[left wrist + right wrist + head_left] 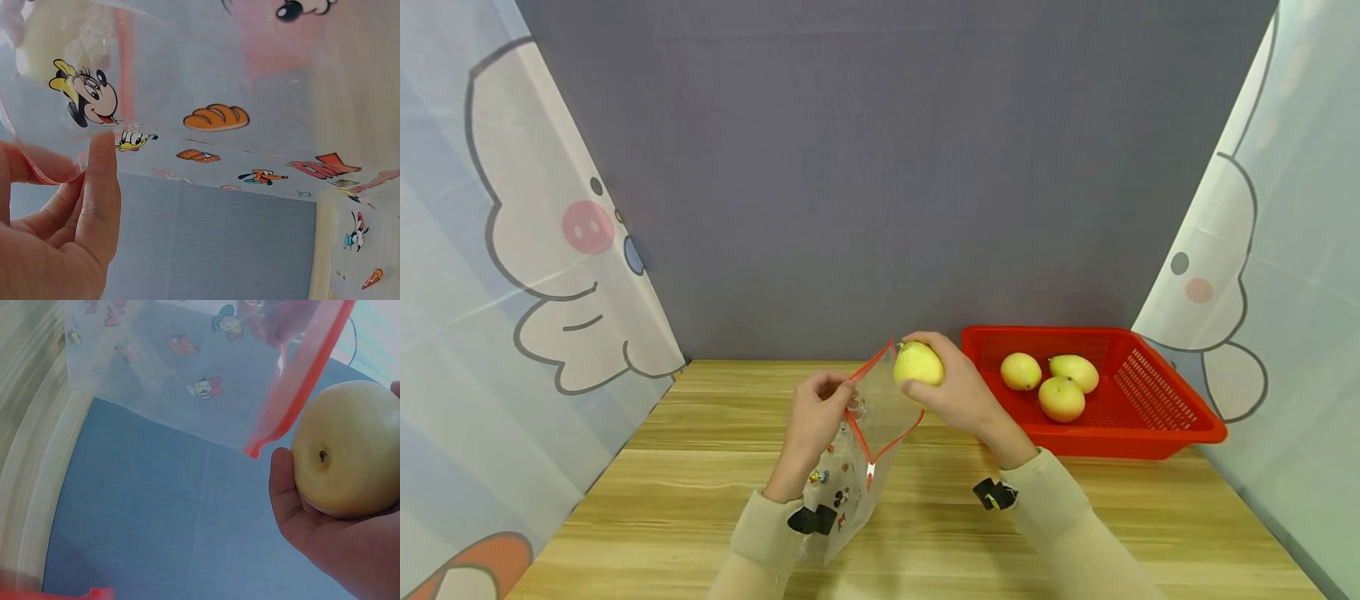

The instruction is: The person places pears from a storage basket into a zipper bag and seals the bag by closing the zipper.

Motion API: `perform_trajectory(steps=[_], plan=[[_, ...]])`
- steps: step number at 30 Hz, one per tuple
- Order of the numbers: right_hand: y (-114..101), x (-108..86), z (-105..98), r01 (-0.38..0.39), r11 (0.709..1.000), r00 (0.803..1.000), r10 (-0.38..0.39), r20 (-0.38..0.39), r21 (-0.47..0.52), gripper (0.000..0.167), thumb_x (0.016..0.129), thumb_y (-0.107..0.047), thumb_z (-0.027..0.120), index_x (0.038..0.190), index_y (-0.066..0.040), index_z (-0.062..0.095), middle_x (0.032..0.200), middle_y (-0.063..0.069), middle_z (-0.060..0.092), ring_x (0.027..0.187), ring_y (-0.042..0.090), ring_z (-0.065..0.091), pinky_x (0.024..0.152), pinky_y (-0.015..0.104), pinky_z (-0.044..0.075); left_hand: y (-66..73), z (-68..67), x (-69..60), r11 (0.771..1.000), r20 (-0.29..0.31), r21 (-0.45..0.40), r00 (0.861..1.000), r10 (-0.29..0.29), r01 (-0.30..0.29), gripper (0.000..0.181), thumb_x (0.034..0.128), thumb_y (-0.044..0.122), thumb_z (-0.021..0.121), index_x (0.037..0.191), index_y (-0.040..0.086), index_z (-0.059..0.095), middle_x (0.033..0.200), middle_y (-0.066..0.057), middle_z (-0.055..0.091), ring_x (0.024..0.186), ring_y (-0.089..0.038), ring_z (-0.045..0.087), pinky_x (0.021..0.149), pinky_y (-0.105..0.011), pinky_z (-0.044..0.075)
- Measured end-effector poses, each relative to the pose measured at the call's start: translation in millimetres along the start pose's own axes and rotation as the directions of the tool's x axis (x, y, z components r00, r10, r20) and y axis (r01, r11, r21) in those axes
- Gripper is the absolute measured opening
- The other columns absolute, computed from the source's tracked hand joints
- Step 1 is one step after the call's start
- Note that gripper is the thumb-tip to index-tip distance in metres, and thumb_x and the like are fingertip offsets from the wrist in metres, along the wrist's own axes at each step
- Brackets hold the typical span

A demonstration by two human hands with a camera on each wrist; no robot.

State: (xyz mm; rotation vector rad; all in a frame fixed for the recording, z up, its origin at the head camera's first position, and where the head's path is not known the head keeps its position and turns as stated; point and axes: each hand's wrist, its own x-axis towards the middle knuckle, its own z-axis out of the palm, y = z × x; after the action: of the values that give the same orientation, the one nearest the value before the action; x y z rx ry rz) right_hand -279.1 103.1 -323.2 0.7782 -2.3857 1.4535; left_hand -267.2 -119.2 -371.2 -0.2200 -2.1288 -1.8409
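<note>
A clear zip bag [859,500] with cartoon prints and a red rim hangs above the table, its mouth spread apart. My left hand [817,414] pinches the bag's rim at the left, thumb against fingers, also visible in the left wrist view [62,219]. A yellow pear [917,365] is gripped by my right hand [958,392] at the right side of the mouth. In the right wrist view, the pear [350,453] appears beside the red rim [300,387], with fingers curled around it. A white slider [870,471] sits at the rim's near corner.
At the right, a red plastic basket [1157,433] stands on the wooden table [700,500]. It holds several yellow fruits: a rounded one [1020,372], an elongated one [1075,372] and a pinkish-yellow one [1062,399]. A grey panel [880,183] rises behind; printed curtains flank both sides.
</note>
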Motion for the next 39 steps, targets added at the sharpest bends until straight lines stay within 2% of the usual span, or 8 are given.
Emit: perform_trajectory(steps=[4, 11, 16, 24, 31, 39], plan=[[0.4, -0.2, 3.6, 0.003, 0.999, 1.0, -0.002, 0.005, -0.036, 0.057, 0.082, -0.018, 0.072, 0.137, -0.016, 0.057, 0.122, 0.006, 0.058, 0.083, 0.024, 0.057, 0.066, 0.038, 0.052, 1.1, -0.1, -0.9, 1.0, 0.002, 0.009, 1.0, -0.005, 0.005, 0.012, 0.1006, 0.008, 0.061, 0.102, 0.0, 0.069, 0.09, -0.016, 0.068, 0.071, -0.024, 0.07, 0.064, -0.034, 0.06], [0.1, -0.3, 7.9, 0.013, 0.998, 1.0, -0.012, 0.026, -0.065, 0.058, 0.084, -0.019, 0.073, 0.139, -0.014, 0.055, 0.126, 0.007, 0.056, 0.087, 0.023, 0.056, 0.068, 0.038, 0.052, 3.1, 0.6, -1.8, 1.0, 0.017, 0.02, 1.0, -0.003, 0.003, 0.011, 0.1001, 0.009, 0.061, 0.102, 0.002, 0.07, 0.09, -0.016, 0.069, 0.068, -0.025, 0.07, 0.066, -0.053, 0.059], [-0.2, -1.0, 10.5, 0.005, 0.998, 1.0, -0.003, 0.031, -0.069, 0.058, 0.085, -0.019, 0.073, 0.14, -0.015, 0.055, 0.128, 0.009, 0.055, 0.088, 0.023, 0.056, 0.069, 0.037, 0.052, 3.8, 1.0, -1.6, 1.0, 0.014, 0.017, 1.0, -0.004, 0.003, 0.011, 0.0995, 0.009, 0.062, 0.1, 0.002, 0.07, 0.09, -0.018, 0.069, 0.067, -0.025, 0.07, 0.064, -0.049, 0.059], [-0.8, -1.2, 12.4, -0.009, 0.993, 1.0, 0.013, 0.029, -0.119, 0.059, 0.082, -0.022, 0.074, 0.138, -0.017, 0.058, 0.125, 0.007, 0.056, 0.089, 0.022, 0.055, 0.069, 0.036, 0.05, 4.2, 1.6, -1.3, 1.0, 0.009, -0.001, 1.0, 0.0, 0.0, 0.011, 0.0994, 0.009, 0.062, 0.099, 0.001, 0.07, 0.091, -0.022, 0.069, 0.068, -0.023, 0.069, 0.062, -0.032, 0.059], [1.0, -1.3, 14.1, 0.006, 0.991, 0.998, 0.002, 0.063, -0.13, 0.061, 0.082, -0.024, 0.077, 0.14, -0.022, 0.059, 0.128, 0.006, 0.055, 0.093, 0.02, 0.057, 0.071, 0.035, 0.052, 4.1, 1.4, -1.0, 1.0, 0.01, 0.003, 1.0, 0.001, -0.001, 0.011, 0.099, 0.009, 0.063, 0.098, 0.001, 0.07, 0.087, -0.02, 0.069, 0.065, -0.022, 0.07, 0.062, -0.031, 0.059], [2.7, -1.3, 13.9, -0.003, 0.987, 0.996, 0.018, 0.089, -0.159, 0.074, 0.082, -0.038, 0.083, 0.148, -0.024, 0.053, 0.128, 0.004, 0.057, 0.099, 0.022, 0.053, 0.074, 0.037, 0.051, 4.3, 1.4, 0.0, 1.0, 0.002, 0.015, 1.0, 0.004, -0.004, 0.013, 0.0997, 0.01, 0.063, 0.099, 0.0, 0.071, 0.086, -0.015, 0.069, 0.067, -0.021, 0.07, 0.063, -0.031, 0.059]])
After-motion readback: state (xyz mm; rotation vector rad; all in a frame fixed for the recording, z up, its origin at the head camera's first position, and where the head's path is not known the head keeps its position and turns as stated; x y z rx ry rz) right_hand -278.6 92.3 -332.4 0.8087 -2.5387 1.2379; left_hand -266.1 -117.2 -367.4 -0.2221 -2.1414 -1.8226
